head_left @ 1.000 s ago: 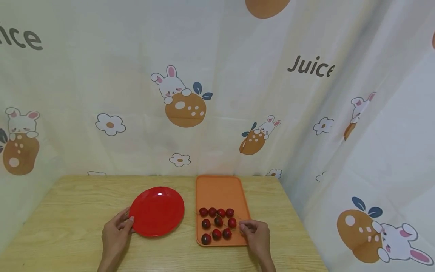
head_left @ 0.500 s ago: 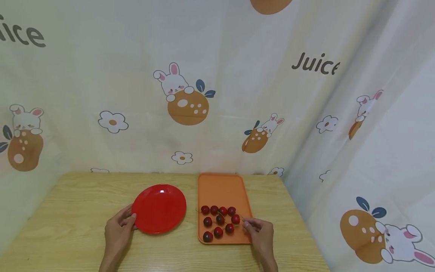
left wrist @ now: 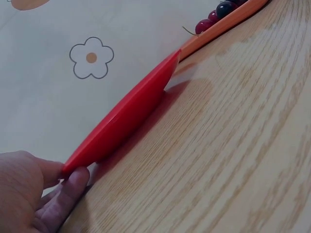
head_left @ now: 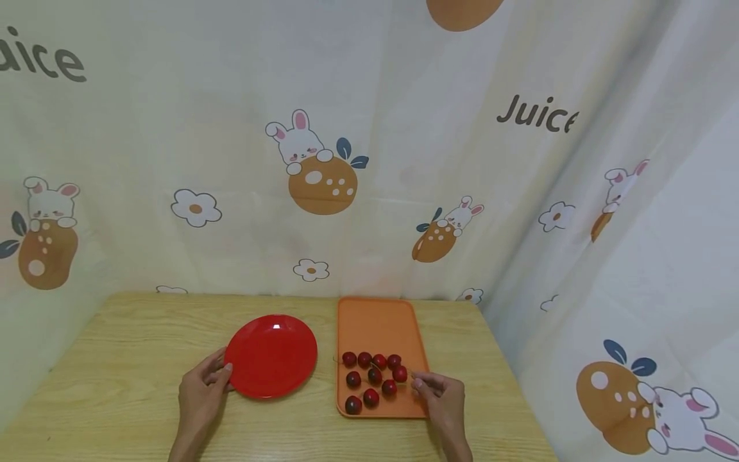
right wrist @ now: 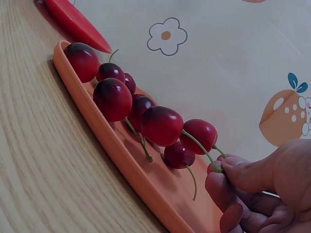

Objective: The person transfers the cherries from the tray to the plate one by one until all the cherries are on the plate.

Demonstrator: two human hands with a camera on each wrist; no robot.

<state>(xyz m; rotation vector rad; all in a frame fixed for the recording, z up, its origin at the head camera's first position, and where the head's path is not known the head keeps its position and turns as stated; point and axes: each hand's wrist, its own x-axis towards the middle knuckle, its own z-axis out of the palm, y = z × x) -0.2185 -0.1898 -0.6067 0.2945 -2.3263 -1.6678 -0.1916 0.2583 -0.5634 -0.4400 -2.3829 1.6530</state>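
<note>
Tabletop [head_left: 144, 350] bears the orange tray [head_left: 375, 327], rabbit-print cloth [head_left: 248, 237] hanging behind

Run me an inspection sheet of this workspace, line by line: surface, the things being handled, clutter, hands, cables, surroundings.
Surface: pale wood-grain table.
Things in hand: red plate on the left; orange tray on the right, with ten dark red cherries on its near half.
Clutter: nothing seen.
Hands: left hand holds the plate by its edge; right hand pinches a green cherry stem; whether a second stem is also caught, I cannot tell.
Cables: nothing seen.
Surroundings: pale cloth behind and at both sides, printed with rabbits, fruit, flowers and "Juice".
</note>
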